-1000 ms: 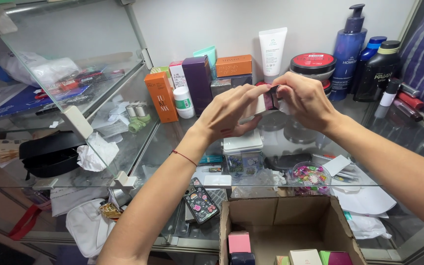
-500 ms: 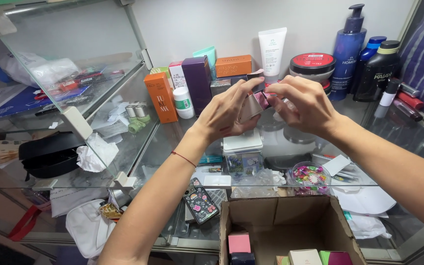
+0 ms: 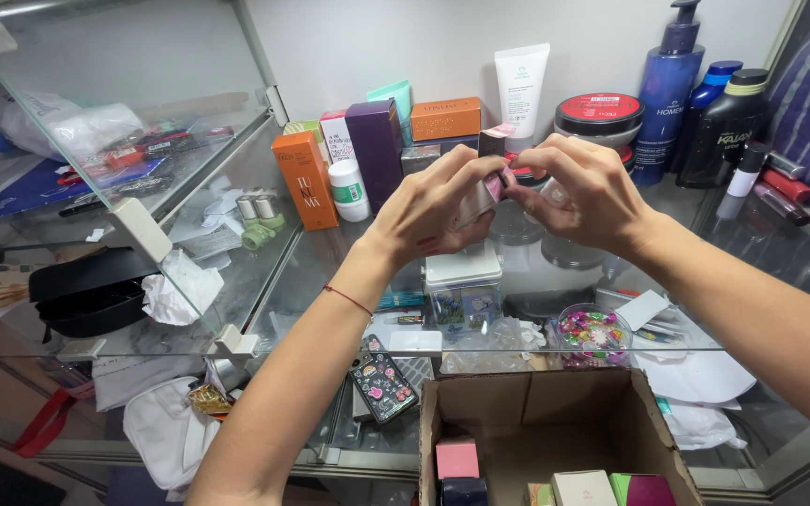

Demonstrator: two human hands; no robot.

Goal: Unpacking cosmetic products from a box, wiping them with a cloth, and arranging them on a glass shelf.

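Above the glass counter [image 3: 330,272], in the head view, the left hand [image 3: 428,208] and right hand [image 3: 583,192] both pinch 1 small pink-ended packet [image 3: 491,183] between fingertips, held over a clear lidded tub [image 3: 464,281]. A slipping pinch could drop it among the bottles or into the cardboard box [image 3: 536,412] nearby. Compared with 0.5 s earlier, the hands have drawn closer together.

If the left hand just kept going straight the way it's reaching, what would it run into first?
Probably the right hand: the left hand reaches up and rightward, and both already meet around the small pink box between them. Beyond stand the round red-lidded jar and the white tube, though depth is unclear.
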